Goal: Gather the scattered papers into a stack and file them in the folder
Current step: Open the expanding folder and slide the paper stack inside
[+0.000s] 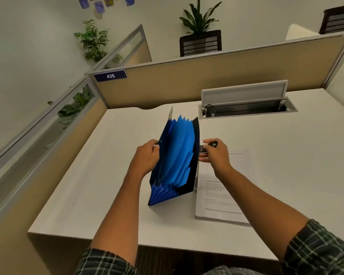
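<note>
A blue accordion folder (175,161) stands upright on the white desk (107,175), its pleated pockets fanned open toward me. My left hand (147,157) grips the folder's left cover near the top. My right hand (214,153) pinches the dark flap strap with its clasp at the folder's right cover. A stack of printed papers (218,199) lies flat on the desk just right of the folder, partly under my right forearm. A white sheet edge sticks up behind the folder's far left corner.
An open cable tray (246,109) with a raised lid is set into the desk at the back right. Beige cubicle partitions (187,82) wall the desk at the back and left. Plants stand beyond the partitions.
</note>
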Action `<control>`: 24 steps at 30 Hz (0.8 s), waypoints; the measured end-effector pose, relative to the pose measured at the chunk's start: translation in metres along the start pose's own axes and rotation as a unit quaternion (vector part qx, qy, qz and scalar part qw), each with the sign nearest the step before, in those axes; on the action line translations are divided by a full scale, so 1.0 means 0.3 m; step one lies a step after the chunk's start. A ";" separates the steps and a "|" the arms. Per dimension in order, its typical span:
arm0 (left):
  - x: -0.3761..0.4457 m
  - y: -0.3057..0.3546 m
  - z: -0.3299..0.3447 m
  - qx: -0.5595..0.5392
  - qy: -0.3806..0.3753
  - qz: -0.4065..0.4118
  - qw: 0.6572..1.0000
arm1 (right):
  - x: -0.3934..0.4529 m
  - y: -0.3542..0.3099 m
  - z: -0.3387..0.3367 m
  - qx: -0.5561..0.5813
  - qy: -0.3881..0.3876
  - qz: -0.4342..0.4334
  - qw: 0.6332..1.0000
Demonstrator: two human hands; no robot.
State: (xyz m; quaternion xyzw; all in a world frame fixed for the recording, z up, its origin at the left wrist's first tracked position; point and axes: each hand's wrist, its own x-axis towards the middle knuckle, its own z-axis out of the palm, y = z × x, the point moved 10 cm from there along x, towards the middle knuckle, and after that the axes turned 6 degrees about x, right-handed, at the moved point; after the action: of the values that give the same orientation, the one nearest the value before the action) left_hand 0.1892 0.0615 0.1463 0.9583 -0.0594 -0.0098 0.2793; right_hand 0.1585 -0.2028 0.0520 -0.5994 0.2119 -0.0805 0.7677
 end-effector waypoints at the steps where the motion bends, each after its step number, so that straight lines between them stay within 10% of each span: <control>1: 0.002 -0.004 -0.008 0.015 -0.008 -0.002 1.000 | 0.002 0.012 -0.015 0.006 0.006 0.009 1.000; 24: -0.052 0.097 0.069 0.120 -0.082 -0.021 0.989 | -0.021 0.048 -0.126 -0.103 -0.124 0.007 0.987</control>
State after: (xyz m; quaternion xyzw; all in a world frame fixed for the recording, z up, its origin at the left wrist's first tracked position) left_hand 0.1695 0.0280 0.1441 0.9819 -0.0625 -0.0869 0.1566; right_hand 0.1349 -0.2302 0.0325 -0.6788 0.1263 0.0226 0.7230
